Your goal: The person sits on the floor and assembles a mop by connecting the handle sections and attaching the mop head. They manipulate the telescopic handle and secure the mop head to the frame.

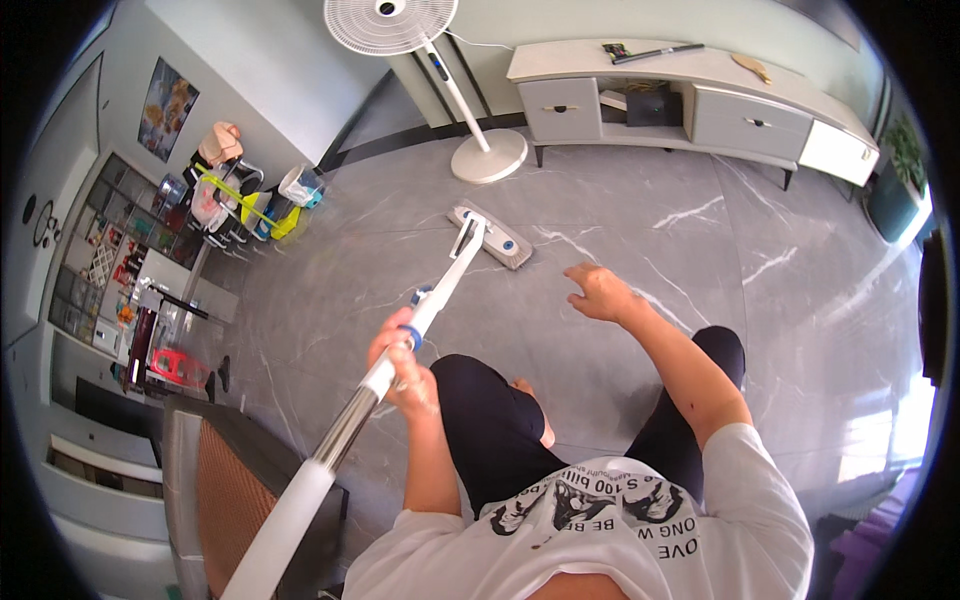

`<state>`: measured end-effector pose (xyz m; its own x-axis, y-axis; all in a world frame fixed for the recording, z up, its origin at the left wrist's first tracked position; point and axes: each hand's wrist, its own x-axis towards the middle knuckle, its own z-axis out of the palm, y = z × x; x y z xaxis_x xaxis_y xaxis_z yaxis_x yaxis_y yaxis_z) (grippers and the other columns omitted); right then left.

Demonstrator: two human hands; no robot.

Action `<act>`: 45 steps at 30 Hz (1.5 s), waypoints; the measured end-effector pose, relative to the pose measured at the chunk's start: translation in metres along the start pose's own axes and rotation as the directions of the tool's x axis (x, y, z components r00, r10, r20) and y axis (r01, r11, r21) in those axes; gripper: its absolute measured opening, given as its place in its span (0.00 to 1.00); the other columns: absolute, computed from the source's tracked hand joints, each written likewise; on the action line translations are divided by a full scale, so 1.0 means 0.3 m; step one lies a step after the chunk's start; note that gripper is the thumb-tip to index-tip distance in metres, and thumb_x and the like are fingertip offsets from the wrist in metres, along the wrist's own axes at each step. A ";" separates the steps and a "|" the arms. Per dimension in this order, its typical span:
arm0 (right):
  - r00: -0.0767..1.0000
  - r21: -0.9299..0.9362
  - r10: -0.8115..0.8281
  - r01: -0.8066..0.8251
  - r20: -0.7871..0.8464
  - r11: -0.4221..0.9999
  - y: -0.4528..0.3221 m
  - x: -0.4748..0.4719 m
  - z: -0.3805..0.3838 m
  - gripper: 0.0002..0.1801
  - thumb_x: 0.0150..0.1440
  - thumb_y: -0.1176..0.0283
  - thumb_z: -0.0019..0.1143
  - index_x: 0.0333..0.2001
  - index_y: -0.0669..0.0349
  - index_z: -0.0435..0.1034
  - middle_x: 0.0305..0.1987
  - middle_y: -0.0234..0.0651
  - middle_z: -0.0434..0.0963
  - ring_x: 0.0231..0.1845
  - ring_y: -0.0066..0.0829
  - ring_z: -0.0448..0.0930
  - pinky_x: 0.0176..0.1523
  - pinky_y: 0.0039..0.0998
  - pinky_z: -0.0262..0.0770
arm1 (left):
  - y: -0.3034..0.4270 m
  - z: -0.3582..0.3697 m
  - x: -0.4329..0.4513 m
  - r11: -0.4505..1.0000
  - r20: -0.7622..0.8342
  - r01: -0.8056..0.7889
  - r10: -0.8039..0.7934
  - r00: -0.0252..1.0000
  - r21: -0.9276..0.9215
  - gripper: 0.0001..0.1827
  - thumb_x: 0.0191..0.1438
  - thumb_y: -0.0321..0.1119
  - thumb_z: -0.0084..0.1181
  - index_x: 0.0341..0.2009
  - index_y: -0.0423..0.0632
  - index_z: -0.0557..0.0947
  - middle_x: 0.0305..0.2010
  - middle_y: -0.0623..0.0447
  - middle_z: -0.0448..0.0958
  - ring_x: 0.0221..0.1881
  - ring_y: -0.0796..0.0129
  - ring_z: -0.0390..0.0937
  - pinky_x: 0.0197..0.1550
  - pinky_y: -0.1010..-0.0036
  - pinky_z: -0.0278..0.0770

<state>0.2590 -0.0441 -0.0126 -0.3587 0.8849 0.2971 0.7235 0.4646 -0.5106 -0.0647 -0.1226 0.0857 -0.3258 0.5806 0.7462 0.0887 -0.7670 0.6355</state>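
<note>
My left hand point(409, 375) is wrapped around the white and chrome pole of a long-handled floor brush point(446, 289), close to its blue collar. The pole slants from the lower left up to the brush head point(491, 234), which rests on the grey marble-look floor. Blue-ringed spots mark the top of that head, and grey bristles show along its edge. My right hand point(600, 292) hovers in front of my right knee, holding nothing, its fingers partly spread. It is apart from the brush.
A white pedestal fan point(489, 156) stands ahead, beside a low TV cabinet point(645, 64). A potted plant point(900, 184) is at the right. Leftward are a white bin point(301, 186), a yellow-green dustpan point(286, 223), a red stool point(178, 367) and a brown-sided piece of furniture point(232, 495).
</note>
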 end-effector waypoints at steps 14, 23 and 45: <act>0.993 0.052 -0.072 0.077 -0.089 0.996 -0.191 0.041 0.081 0.43 0.50 0.56 0.69 0.63 0.68 0.61 0.64 0.57 0.66 0.48 0.51 0.81 0.51 0.41 0.79 | 0.307 0.054 0.018 0.895 0.299 0.081 0.060 0.952 -0.439 0.30 0.60 0.64 0.51 0.32 0.47 0.70 0.29 0.49 0.71 0.37 0.58 0.69 0.52 0.54 0.67; 0.995 0.042 -0.093 0.094 -0.023 0.995 -0.107 0.137 0.044 0.22 0.47 0.66 0.66 0.47 0.56 0.73 0.45 0.40 0.78 0.42 0.46 0.82 0.43 0.43 0.79 | 0.239 0.221 0.046 0.844 0.406 0.104 0.142 0.903 -0.526 0.30 0.61 0.66 0.48 0.33 0.49 0.70 0.31 0.53 0.68 0.39 0.61 0.66 0.53 0.57 0.63; 0.894 -0.219 0.432 -0.447 -0.116 0.867 0.361 0.130 -0.178 0.16 0.50 0.72 0.63 0.44 0.58 0.74 0.45 0.43 0.79 0.50 0.46 0.80 0.51 0.42 0.79 | -0.335 0.543 0.124 0.577 0.638 0.488 0.078 0.766 -0.655 0.25 0.61 0.61 0.53 0.37 0.51 0.75 0.43 0.46 0.76 0.57 0.52 0.71 0.68 0.46 0.60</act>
<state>0.3547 0.0391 -0.0131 0.0601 0.9885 0.1391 0.9169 0.0004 -0.3991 0.0675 0.0206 0.0820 0.3580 0.5596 0.7475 -0.7247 -0.3383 0.6003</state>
